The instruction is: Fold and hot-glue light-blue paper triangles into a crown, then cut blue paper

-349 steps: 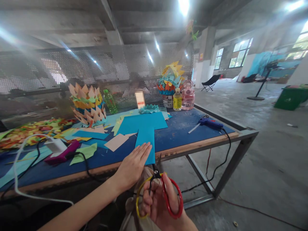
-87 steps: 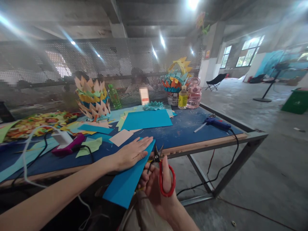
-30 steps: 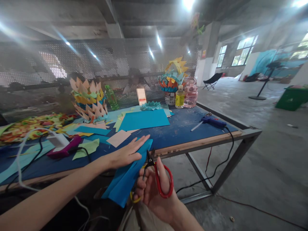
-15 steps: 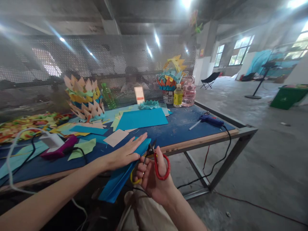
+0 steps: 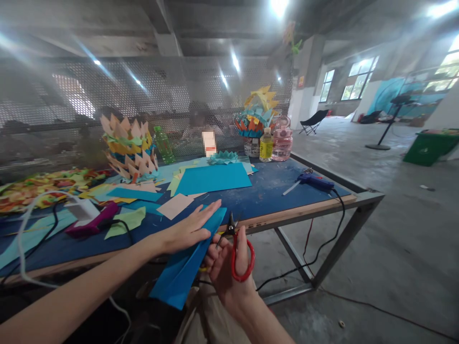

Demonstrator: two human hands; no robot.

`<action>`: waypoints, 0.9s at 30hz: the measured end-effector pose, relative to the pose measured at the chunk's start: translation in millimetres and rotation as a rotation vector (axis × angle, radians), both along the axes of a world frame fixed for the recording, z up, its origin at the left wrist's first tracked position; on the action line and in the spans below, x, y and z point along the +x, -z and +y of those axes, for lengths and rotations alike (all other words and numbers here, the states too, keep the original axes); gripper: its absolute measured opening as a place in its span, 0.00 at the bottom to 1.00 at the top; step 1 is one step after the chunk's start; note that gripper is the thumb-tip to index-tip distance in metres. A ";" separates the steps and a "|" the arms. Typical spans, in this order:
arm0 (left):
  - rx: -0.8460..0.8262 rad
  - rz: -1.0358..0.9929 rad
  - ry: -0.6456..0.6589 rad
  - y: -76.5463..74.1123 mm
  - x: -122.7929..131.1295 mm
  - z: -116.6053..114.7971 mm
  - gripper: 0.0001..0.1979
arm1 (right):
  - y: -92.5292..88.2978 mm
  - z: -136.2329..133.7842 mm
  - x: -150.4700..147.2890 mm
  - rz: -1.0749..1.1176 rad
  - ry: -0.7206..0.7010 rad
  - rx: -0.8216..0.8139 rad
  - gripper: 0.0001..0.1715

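Note:
My left hand (image 5: 193,227) lies flat with outstretched fingers, pressing a folded strip of blue paper (image 5: 179,274) against the table's front edge. The strip's lower end hangs over that edge toward my lap. My right hand (image 5: 229,267) holds red-handled scissors (image 5: 243,260), its thumb through the red loop. The short dark blades stand apart, pointing away from me, just right of the blue strip and not seen cutting it. A bit of yellow shows below my right fingers; its other parts are hidden. A larger blue sheet (image 5: 215,178) rests farther back on the table.
A blue glue gun (image 5: 315,181) lies at the table's right, its cord hanging over the edge. On the left are a purple power strip (image 5: 91,222) and paper scraps. Paper crowns (image 5: 129,148), a yellow bottle (image 5: 266,145) and a pink jug (image 5: 282,143) stand behind.
My right hand has shifted the scissors slightly right, away from the blue strip, and their blades look wider apart. My left hand stays on the paper. The view has moved a little.

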State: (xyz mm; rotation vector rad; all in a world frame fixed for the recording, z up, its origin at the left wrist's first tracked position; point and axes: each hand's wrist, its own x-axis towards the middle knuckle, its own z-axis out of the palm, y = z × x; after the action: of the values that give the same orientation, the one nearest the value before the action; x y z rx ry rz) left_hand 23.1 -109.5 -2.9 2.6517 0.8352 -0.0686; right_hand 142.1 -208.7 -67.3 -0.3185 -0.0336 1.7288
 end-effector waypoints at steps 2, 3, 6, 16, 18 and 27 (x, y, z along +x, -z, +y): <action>-0.001 -0.009 0.007 -0.6 -0.1 0.3 0.33 | 1.7 -0.9 4.0 -0.011 -0.023 0.016 0.35; -0.002 -0.019 0.013 -0.8 -0.2 0.8 0.33 | 2.1 -1.9 6.6 -0.024 -0.042 0.029 0.35; -0.008 -0.045 0.016 -0.2 -0.4 2.7 0.34 | 1.6 -7.2 13.6 -0.075 -0.118 0.072 0.37; 0.021 -0.080 0.006 -2.9 1.5 1.4 0.35 | -5.1 -20.9 20.2 -0.037 -0.181 0.027 0.34; 0.027 -0.086 0.006 -3.9 2.2 0.6 0.35 | -6.1 -23.5 21.2 -0.049 -0.214 0.050 0.35; 0.000 -0.110 0.001 -2.6 0.8 2.2 0.36 | -9.8 -27.9 26.5 -0.074 -0.282 0.058 0.35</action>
State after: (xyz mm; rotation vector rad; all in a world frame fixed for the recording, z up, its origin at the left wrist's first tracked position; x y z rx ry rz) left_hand 23.8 -107.2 -0.3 2.6292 0.7980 0.0760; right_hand 168.6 -236.6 -57.5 -0.3474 -0.1901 1.9906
